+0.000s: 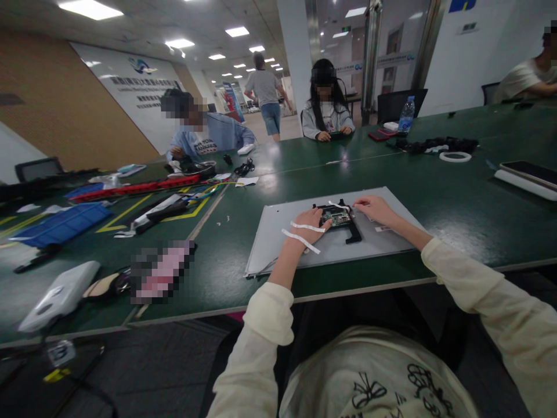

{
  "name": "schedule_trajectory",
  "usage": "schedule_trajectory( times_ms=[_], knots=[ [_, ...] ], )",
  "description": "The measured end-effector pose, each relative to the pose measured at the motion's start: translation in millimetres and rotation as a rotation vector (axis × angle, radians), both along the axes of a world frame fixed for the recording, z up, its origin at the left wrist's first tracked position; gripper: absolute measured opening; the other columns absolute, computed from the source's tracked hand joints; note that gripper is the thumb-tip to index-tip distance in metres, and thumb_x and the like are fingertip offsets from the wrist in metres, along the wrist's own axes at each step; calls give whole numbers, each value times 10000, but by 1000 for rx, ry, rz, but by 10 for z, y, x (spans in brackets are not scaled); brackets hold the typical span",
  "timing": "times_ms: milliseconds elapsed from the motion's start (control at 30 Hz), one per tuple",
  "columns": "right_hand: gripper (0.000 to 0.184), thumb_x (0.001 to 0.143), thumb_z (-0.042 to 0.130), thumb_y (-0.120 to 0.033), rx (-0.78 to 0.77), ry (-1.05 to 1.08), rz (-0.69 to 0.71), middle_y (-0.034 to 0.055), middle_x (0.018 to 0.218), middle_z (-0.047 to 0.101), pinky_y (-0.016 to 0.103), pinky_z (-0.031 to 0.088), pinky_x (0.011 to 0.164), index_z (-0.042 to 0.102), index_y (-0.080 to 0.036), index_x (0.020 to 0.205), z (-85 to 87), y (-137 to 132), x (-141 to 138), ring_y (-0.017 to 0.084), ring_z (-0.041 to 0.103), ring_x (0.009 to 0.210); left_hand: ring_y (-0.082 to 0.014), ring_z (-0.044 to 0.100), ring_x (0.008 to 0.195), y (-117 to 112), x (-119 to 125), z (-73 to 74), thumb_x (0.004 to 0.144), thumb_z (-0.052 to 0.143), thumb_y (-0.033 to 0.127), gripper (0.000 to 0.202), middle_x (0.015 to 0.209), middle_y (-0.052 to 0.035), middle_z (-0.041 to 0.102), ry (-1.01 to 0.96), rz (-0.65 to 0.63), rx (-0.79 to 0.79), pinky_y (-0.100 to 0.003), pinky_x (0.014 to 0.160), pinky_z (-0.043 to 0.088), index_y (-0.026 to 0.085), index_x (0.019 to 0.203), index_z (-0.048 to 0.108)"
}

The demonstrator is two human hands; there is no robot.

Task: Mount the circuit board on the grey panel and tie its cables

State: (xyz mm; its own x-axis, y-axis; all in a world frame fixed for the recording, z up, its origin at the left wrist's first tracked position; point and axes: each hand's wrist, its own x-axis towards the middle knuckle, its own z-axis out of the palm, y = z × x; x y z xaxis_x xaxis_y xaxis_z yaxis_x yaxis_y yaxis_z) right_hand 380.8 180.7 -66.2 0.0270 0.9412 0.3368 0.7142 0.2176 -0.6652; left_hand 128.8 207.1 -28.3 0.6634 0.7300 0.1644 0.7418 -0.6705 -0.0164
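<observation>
A green circuit board [338, 217] in a black frame [354, 234] lies on a flat grey panel [270, 232]. My left hand [308, 225] grips the left side of the framed board, with its thumb along the near edge. Strips of white tape [300, 239] cling to the back of that hand and the wrist. At the board's far right corner my right hand [375, 210] is pinched at the end of another white tape strip [337, 204], which runs across the board's far edge. The left fingertips are partly hidden.
To the left lie a blue tray [65, 223], a white device [61, 296] and a blurred pink item [165, 273]. Tape roll [455, 157], black cables [435, 144], water bottle [406, 116] and phone [531, 174] are at the right. Two people sit across the green table [296, 174].
</observation>
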Motion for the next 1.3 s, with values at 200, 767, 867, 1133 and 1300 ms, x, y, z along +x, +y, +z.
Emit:
schedule_trajectory(
  times_ms=[200,767,867,1133,1300],
  knots=[
    [187,817,612,-254,-65,-30,54,89,1019,705,346,476,840,743,-192,936,-21,33,-59,223,631,907,-274,600,1121,29,1,-33,952,400,468,482,1263,-151,615,4,-7,4,-361,941,445,123,1263,532],
    [168,764,652,-357,-92,209,-58,62,834,697,353,456,798,692,-196,737,21,93,-195,213,614,808,-274,601,1107,-13,18,24,944,409,468,471,1239,-142,622,28,-2,2,-367,944,441,140,1260,529],
    [192,754,662,-375,-138,343,-64,55,796,689,319,457,743,684,-184,754,101,51,-225,184,599,744,-264,607,1092,-36,23,44,942,422,463,443,1214,-128,635,39,6,11,-360,942,434,156,1241,535],
    [238,724,679,-402,-244,591,66,29,712,628,238,378,520,650,-175,786,178,7,-221,112,505,580,-287,611,1079,-34,48,23,931,439,455,423,1175,-134,660,54,11,65,-410,946,410,147,1188,574],
    [214,714,694,-398,-290,757,100,41,766,634,251,444,559,646,-194,759,103,89,-156,124,535,642,-285,551,1199,-49,45,24,928,439,451,436,1282,-125,622,39,16,56,-469,1057,321,177,1240,572]
  ],
)
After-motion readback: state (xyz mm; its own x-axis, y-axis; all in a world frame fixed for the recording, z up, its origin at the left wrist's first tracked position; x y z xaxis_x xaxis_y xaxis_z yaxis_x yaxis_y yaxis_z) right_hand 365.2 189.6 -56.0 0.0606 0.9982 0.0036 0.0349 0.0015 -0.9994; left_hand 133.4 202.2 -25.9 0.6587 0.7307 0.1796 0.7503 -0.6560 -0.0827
